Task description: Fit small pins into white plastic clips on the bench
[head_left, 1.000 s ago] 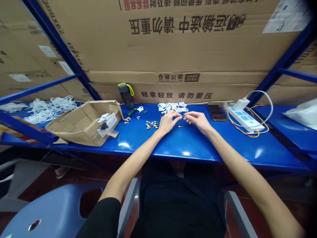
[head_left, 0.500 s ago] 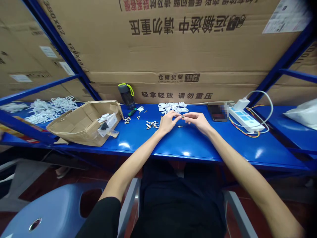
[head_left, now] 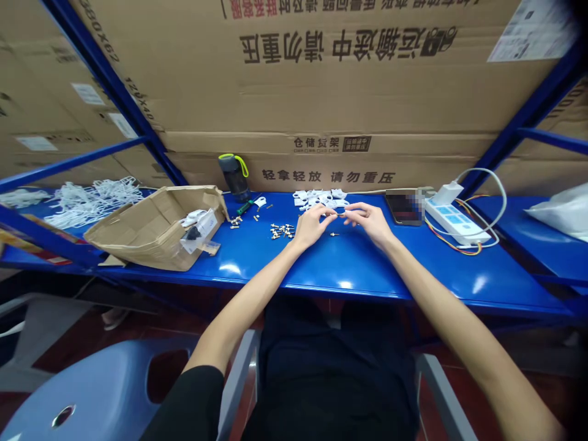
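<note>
Above the blue bench (head_left: 257, 263), my hands (head_left: 313, 225) (head_left: 370, 224) are gripping a tiny part (head_left: 340, 214) between fingertips, probably for fine control.

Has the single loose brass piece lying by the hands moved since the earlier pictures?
No. The loose brass piece lies in the same spot, with no visible shift against the front edge of the blue table.
</note>
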Motion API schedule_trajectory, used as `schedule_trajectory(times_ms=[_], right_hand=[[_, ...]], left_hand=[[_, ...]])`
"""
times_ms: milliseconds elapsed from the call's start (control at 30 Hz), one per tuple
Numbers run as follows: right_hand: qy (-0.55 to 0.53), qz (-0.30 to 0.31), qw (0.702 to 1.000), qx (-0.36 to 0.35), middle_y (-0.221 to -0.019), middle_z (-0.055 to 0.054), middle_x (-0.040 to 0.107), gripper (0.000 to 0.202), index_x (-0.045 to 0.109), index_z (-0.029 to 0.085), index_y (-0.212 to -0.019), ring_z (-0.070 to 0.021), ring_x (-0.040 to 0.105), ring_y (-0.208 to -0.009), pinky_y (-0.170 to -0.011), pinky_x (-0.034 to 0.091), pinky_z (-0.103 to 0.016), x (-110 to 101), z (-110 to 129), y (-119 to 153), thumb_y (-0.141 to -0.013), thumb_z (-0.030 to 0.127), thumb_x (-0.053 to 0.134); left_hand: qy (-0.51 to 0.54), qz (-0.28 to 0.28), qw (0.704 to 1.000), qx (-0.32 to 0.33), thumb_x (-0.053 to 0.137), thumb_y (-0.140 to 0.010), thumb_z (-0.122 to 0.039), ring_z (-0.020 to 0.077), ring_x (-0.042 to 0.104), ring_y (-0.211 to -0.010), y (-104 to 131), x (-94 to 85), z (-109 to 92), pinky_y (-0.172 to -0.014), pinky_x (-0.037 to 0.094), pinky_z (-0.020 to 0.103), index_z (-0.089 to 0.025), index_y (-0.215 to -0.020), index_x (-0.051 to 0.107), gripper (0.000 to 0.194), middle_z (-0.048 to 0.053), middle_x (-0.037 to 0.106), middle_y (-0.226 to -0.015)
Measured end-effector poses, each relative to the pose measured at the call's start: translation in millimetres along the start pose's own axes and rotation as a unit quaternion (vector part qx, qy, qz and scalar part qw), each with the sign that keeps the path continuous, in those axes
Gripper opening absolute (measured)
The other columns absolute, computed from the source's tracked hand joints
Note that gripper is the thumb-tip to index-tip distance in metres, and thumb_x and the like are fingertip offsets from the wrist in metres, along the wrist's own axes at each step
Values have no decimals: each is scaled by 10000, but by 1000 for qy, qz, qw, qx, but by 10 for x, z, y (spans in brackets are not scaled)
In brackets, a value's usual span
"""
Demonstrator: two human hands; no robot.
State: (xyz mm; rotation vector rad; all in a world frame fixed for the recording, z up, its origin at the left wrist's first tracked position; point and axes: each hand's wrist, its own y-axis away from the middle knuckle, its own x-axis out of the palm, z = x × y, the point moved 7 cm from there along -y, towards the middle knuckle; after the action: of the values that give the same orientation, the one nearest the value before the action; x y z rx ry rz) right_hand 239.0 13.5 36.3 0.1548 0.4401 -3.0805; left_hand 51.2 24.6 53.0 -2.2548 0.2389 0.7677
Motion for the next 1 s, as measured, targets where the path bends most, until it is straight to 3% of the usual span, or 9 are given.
schedule_trajectory(times_ms=[200, 433, 800, 1000], right_hand=[[13, 5, 1000, -7, -916, -86, 826, 508, 777, 215, -1014, -287, 780, -881, -689, 574, -350, 24, 16, 1, -758, 645, 863], [41, 0, 999, -31, -951, -68, 820, 458, 831, 210, -966, -253, 736, -846, -646, 544, -329, 47, -3, -5, -758, 616, 866], [-9, 14, 1000, -7, -1021, -109, 838, 463, 789, 216, -1022, -310, 789, -972, -753, 594, -375, 51, -51, -8, -782, 604, 867], [-7, 13, 1000, -9, -927, -82, 831, 461, 774, 219, -1031, -315, 796, -982, -724, 580, -350, 72, -24, 1, -787, 599, 865]], left_hand=[[10, -14, 1000, 6, 706, -1010, -338, 185, 705, -958, -9, -15, 3, -825, 519, 286, -234, -1020, 815, 152, 31, 780, -1060], [46, -14, 999, 15, 724, -998, -336, 165, 668, -843, -28, -15, -1, -767, 503, 285, -215, -1003, 826, 158, 39, 785, -1027], [92, -43, 995, -20, 768, -965, -308, 133, 616, -753, -52, -70, 30, -718, 475, 270, -196, -985, 834, 132, 37, 780, -972], [106, -37, 994, -3, 767, -966, -309, 128, 606, -743, -42, -44, 10, -722, 477, 272, -192, -981, 832, 135, 30, 774, -948]])
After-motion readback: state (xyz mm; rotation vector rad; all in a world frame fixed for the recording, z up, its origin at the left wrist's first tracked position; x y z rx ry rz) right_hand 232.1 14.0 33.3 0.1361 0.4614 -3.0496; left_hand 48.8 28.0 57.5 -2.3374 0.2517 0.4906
